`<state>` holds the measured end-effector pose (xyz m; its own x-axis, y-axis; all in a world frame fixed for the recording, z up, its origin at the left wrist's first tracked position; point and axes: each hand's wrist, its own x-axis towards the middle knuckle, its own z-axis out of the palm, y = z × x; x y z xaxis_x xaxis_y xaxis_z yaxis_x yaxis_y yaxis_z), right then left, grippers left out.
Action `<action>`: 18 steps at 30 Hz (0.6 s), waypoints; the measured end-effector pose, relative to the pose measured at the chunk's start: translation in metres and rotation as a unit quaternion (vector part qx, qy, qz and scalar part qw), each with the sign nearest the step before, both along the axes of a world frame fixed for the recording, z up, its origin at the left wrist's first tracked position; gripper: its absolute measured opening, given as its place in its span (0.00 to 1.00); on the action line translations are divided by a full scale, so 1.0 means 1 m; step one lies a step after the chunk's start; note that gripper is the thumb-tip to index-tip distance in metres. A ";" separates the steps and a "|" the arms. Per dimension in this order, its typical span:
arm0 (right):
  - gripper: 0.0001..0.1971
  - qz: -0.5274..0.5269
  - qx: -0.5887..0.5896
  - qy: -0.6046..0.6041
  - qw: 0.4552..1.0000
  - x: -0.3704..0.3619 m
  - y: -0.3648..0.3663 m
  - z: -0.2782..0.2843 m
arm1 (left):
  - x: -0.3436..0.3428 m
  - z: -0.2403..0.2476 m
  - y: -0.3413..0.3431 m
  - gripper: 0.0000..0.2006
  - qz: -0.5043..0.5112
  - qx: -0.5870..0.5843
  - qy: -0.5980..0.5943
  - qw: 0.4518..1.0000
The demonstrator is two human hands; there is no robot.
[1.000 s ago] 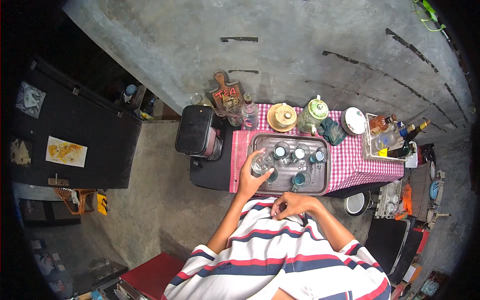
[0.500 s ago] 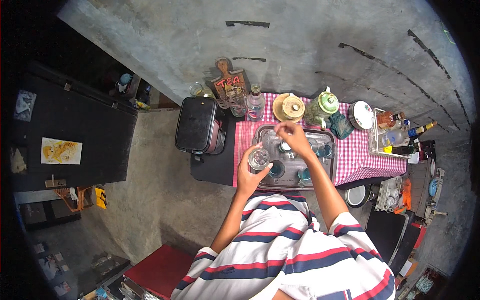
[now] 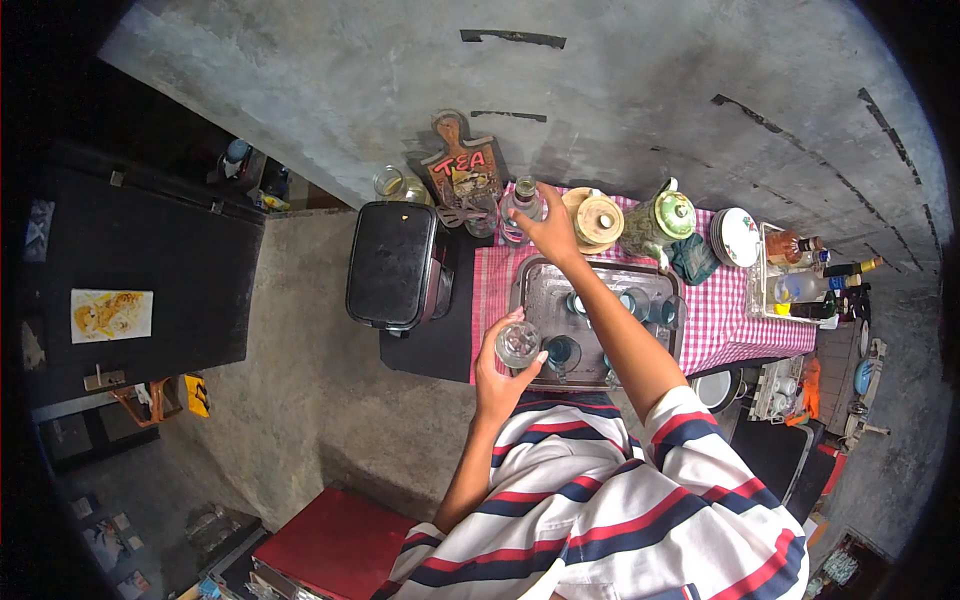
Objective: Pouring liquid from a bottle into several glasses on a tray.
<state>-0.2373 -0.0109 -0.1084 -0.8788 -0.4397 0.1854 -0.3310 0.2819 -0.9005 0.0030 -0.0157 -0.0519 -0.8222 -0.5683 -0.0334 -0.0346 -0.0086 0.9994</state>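
My left hand (image 3: 497, 380) is closed around a clear drinking glass (image 3: 517, 345) by the tray's near left corner. My right hand (image 3: 548, 230) reaches across the tray, its fingers wrapped round a clear glass bottle (image 3: 524, 188) that stands upright at the back of the table. Several bluish glasses sit on the brown metal tray (image 3: 545, 268), one blue glass (image 3: 562, 352) being right beside my left hand. Part of the tray and some of its glasses are hidden under my right forearm.
Right of the bottle stand a cream lidded pot (image 3: 600, 222), a green floral pitcher (image 3: 660, 222) and stacked plates (image 3: 738, 238). A white rack (image 3: 765, 285) holds several bottles. Left are a black appliance (image 3: 395, 265), a wooden board (image 3: 465, 170) and a jar (image 3: 395, 183).
My right hand has moved from above the tray, up and left, onto the clear bottle, and has taken hold of it. My left hand keeps the glass in nearly the same place.
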 end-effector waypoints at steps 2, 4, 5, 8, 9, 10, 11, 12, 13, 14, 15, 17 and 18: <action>0.26 -0.033 -0.002 0.010 0.999 0.001 -0.011 0.004 | 0.000 -0.003 0.000 0.31 0.010 0.010 0.014 1.000; 0.23 -0.048 -0.006 -0.005 0.999 0.002 -0.021 0.008 | -0.001 -0.004 -0.004 0.31 0.004 -0.005 0.000 1.000; 0.19 -0.068 -0.013 -0.017 0.997 0.001 -0.022 0.009 | -0.002 -0.004 -0.005 0.31 -0.007 -0.021 -0.011 1.000; 0.16 -0.053 -0.033 -0.074 0.995 -0.015 -0.030 -0.007 | -0.005 -0.007 -0.005 0.31 -0.004 -0.007 0.000 1.000; 0.14 -0.066 -0.050 -0.071 0.994 -0.012 -0.032 -0.009 | -0.004 -0.007 -0.005 0.31 -0.005 -0.006 -0.002 1.000; 0.14 -0.068 -0.049 -0.072 0.994 -0.011 -0.032 -0.010 | -0.004 -0.006 -0.005 0.31 0.010 -0.002 -0.003 1.000; 0.13 -0.072 -0.050 -0.078 0.993 -0.009 -0.034 -0.010 | -0.004 -0.006 -0.006 0.31 0.027 0.003 -0.004 1.000; 0.13 -0.077 -0.052 -0.083 0.992 -0.008 -0.035 -0.010 | -0.004 -0.007 -0.007 0.31 0.027 0.004 -0.006 1.000; 0.13 -0.077 -0.051 -0.085 0.992 -0.007 -0.035 -0.010 | -0.003 -0.008 -0.008 0.31 0.023 0.003 -0.007 1.000; 0.12 -0.084 -0.079 -0.074 0.991 -0.006 -0.035 -0.009 | -0.003 -0.008 -0.008 0.31 0.021 0.001 -0.007 1.000; 0.12 -0.090 -0.107 -0.064 0.988 -0.005 -0.035 -0.008 | -0.002 -0.007 -0.008 0.31 0.023 0.001 -0.009 1.000; 0.12 -0.103 -0.100 -0.056 0.988 -0.003 -0.033 -0.005 | -0.002 -0.004 -0.010 0.31 0.017 0.001 -0.008 1.000; 0.12 -0.117 -0.093 -0.047 0.988 -0.003 -0.032 -0.004 | -0.002 -0.001 -0.010 0.31 0.016 0.000 -0.009 1.000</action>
